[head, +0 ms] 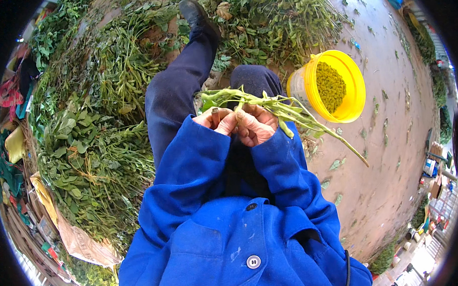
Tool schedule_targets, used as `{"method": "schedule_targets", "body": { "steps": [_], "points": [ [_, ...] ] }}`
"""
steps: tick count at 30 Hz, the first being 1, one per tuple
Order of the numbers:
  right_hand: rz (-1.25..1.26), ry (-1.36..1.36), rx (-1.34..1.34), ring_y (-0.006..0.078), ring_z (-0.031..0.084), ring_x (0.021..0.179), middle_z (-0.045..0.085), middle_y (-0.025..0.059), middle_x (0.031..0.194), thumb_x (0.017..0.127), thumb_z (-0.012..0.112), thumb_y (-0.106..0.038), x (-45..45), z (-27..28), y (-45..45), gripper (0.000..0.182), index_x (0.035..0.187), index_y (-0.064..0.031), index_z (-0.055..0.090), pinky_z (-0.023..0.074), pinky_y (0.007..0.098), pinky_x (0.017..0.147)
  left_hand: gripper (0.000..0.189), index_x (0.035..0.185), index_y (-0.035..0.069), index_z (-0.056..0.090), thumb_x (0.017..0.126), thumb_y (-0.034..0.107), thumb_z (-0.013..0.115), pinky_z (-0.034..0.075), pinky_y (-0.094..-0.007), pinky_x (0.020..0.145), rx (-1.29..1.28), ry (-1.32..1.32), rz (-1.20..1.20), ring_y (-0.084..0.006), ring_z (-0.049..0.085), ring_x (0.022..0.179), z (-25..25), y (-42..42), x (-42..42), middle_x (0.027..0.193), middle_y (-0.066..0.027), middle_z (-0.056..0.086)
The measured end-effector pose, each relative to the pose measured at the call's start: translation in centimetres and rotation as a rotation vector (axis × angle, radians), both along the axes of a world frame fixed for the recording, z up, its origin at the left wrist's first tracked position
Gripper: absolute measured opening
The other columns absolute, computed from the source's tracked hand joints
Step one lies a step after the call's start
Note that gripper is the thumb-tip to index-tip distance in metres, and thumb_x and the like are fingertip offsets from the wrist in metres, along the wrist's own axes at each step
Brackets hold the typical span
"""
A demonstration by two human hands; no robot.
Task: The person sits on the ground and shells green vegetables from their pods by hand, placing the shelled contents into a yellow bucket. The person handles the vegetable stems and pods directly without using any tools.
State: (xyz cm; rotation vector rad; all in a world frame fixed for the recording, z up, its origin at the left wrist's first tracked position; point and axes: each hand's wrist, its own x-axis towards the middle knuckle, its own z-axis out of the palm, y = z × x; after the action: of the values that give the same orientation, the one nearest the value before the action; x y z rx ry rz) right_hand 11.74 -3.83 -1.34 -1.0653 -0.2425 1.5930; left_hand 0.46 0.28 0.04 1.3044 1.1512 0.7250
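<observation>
A green bean plant stalk with pods (296, 112) lies across both hands above my knees, its bare cut end slanting down to the right. My left hand (217, 120) pinches at the plant between thumb and finger. Close beside it, my right hand (255, 125) has its fingers curled around the stalk, the two thumbs nearly touching. What lies between the fingertips is too small to tell. A plump pod (286, 129) hangs from the stalk by the right hand. Right of the knee stands a yellow plastic bucket (354, 89), tilted in view, partly filled with green pods (330, 87).
Heaps of uprooted bean plants (93, 147) cover the floor at the left, with another pile (285, 23) ahead of my knees. Loose leaves lie scattered on the smooth floor (388, 145) at the right. A woven sack (81, 242) lies at the lower left.
</observation>
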Motion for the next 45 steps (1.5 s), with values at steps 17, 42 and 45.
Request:
{"method": "schedule_targets", "body": {
  "steps": [17, 42, 45],
  "points": [
    [-0.173, 0.097, 0.046, 0.008, 0.043, 0.046, 0.051, 0.0016, 0.064, 0.085, 0.049, -0.013, -1.8, -1.3, 0.2, 0.014, 0.093, -0.0029, 0.052, 0.0316, 0.0194, 0.04, 0.016, 0.086, 0.0, 0.052, 0.086, 0.016, 0.048, 0.044, -0.0245, 0.055, -0.188, -0.046, 0.09, -0.0119, 0.055, 0.059, 0.1, -1.2, -0.4, 0.073, -0.0083, 0.06],
    [-0.297, 0.014, -0.139, 0.0108, 0.056, 0.064, 0.058, 0.0042, 0.082, 0.083, 0.049, -0.012, -1.8, -0.4, 0.4, 0.017, 0.097, -0.0066, 0.055, 0.0451, 0.022, 0.052, 0.013, 0.083, 0.002, 0.053, 0.086, 0.014, 0.05, 0.042, -0.022, 0.054, -0.044, -0.023, 0.028, -0.0105, 0.052, 0.059, 0.9, -1.4, 0.5, 0.067, -0.0042, 0.056],
    [-0.176, -0.101, 0.043, 0.011, 0.057, 0.066, 0.058, 0.0047, 0.084, 0.084, 0.047, -0.01, -1.5, -2.0, -0.1, 0.018, 0.1, -0.0052, 0.055, 0.0449, 0.0222, 0.054, 0.013, 0.083, 0.002, 0.053, 0.086, 0.014, 0.05, 0.042, -0.022, 0.054, -0.061, -0.051, 0.016, -0.0105, 0.052, 0.059, 1.0, -1.4, 0.4, 0.066, -0.004, 0.056]
  ]
}}
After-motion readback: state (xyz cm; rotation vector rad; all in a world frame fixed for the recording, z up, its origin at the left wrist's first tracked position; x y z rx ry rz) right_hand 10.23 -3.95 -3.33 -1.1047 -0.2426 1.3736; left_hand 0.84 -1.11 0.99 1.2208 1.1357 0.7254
